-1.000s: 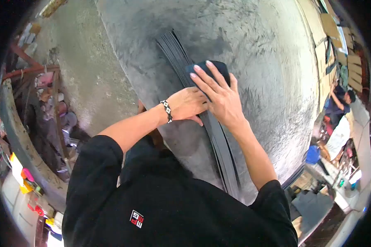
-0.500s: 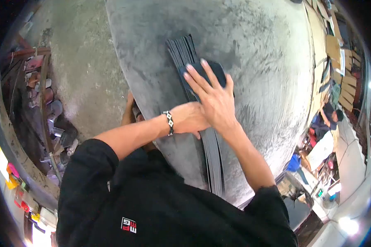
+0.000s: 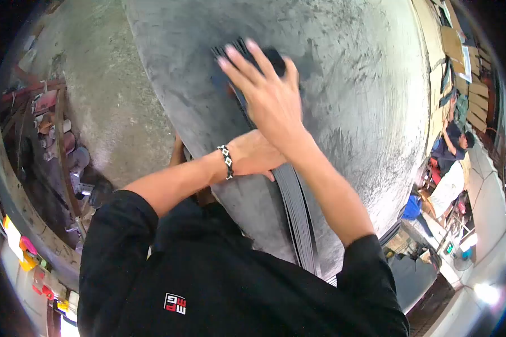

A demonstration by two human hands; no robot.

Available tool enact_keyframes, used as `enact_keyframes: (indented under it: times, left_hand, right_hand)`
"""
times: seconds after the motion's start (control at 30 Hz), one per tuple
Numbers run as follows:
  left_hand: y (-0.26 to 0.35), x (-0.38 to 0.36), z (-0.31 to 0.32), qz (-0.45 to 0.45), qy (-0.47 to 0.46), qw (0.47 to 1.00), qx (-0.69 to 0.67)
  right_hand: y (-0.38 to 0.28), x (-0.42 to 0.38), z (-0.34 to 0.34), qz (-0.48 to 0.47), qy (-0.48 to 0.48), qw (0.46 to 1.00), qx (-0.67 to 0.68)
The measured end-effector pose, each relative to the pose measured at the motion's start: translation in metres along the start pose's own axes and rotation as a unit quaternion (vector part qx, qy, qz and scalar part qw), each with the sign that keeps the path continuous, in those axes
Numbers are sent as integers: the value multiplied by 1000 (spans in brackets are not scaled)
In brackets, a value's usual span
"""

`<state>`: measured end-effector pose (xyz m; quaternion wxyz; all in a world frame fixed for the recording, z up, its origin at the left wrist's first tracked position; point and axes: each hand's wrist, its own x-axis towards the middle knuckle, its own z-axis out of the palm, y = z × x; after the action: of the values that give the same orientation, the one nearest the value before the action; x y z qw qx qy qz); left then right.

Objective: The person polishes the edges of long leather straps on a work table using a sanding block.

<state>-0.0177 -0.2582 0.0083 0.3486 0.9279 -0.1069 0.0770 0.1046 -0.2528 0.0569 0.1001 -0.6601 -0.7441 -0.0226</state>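
A long bundle of thin dark grey strips [image 3: 293, 210] lies lengthwise on the grey, smudged tabletop. My left hand [image 3: 256, 153], with a beaded bracelet at its wrist, rests across the bundle. Its thumb shows by the strips, but its fingers are hidden under my right wrist. Farther up, my right hand [image 3: 271, 95] is flat over the far part of the bundle, fingers spread and slightly blurred. Under those fingers a dark flat pad [image 3: 274, 59] peeks out on the right. The far strip ends are mostly covered.
The grey tabletop [image 3: 354, 95] spreads around the bundle, its left edge bordering a concrete floor [image 3: 104, 112]. Cardboard pieces [image 3: 452, 48] line the far right side. Another person [image 3: 452, 140] is beyond the table at right. Assorted clutter [image 3: 67, 140] sits at left.
My right hand has slid away from my body and slightly left, with the dark pad, toward the far strip ends. My left hand stays across the bundle.
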Motion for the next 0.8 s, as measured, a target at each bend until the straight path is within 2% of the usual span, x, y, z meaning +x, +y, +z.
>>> enact_keyframes:
  times: [0.1, 0.2, 0.3, 0.37, 0.47, 0.53, 0.63, 0.7, 0.73, 0.8]
  left_hand:
    - [4, 3, -8, 1, -8, 1000, 30]
    - [6, 2, -7, 7, -20, 999, 36]
    - [-2, -2, 6, 6, -24, 999, 24]
    - [-3, -5, 14, -2, -8, 1000, -29]
    - [3, 4, -10, 2, -101, 994, 46]
    - [0, 1, -5, 9, -66, 997, 42]
    - [-2, -5, 12, 19, 18, 1000, -14]
    - [-10, -11, 26, 14, 94, 995, -25]
    - [-14, -10, 33, 15, 134, 991, -8]
    - [-13, -7, 60, 8, 97, 994, -49]
  right_hand:
    - [0, 42, 17, -3, 26, 999, -38]
    - [4, 2, -1, -37, -24, 999, -29]
    - [-6, -52, -30, 44, -100, 993, -35]
    - [-7, -32, -18, 44, -74, 994, -69]
    - [-6, 37, 24, 42, 21, 995, -86]
    - [-9, 47, 27, 40, 23, 995, -86]
    - [-18, -5, -2, 51, -33, 995, -78]
    - [-25, -58, -8, 95, -46, 994, -23]
    - [-24, -44, -4, 85, -37, 995, -37]
    - [-29, -20, -1, 105, -33, 991, -71]
